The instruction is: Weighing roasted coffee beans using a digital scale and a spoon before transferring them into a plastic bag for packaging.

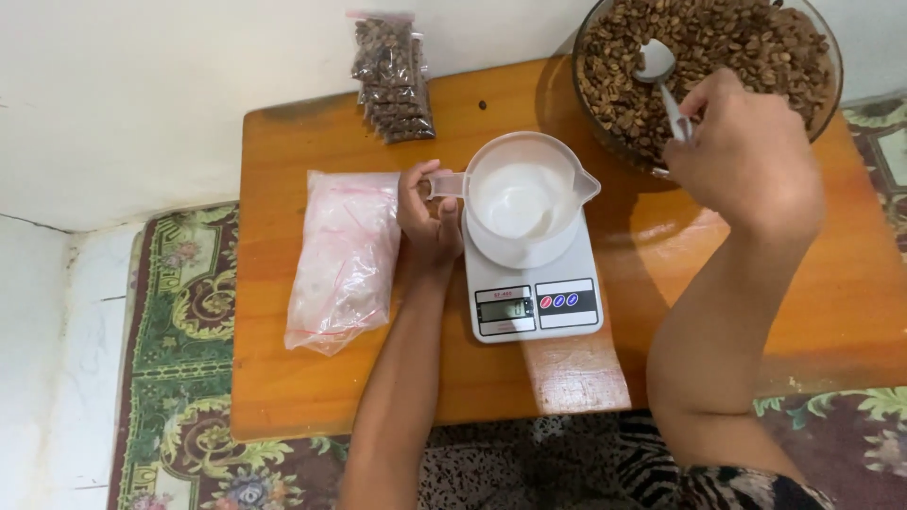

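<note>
Left hand (430,219) grips the handle of the white measuring jug (522,198), which sits empty on the digital scale (534,293) near the table's middle. Right hand (746,156) is clenched round a white spoon (658,71) dipped in the glass bowl (831,90) of coffee beans (718,47) at the table's back right corner. To do this well: steady the jug w/ a light touch, don't press down or the reading skews; lift 1 level scoop, carry it low over the short gap. Nothing blocks the bowl-to-jug path. A stack of empty clear bags (345,255) lies just left of the left hand; small filled bean packets (392,80) sit at the back edge.
</note>
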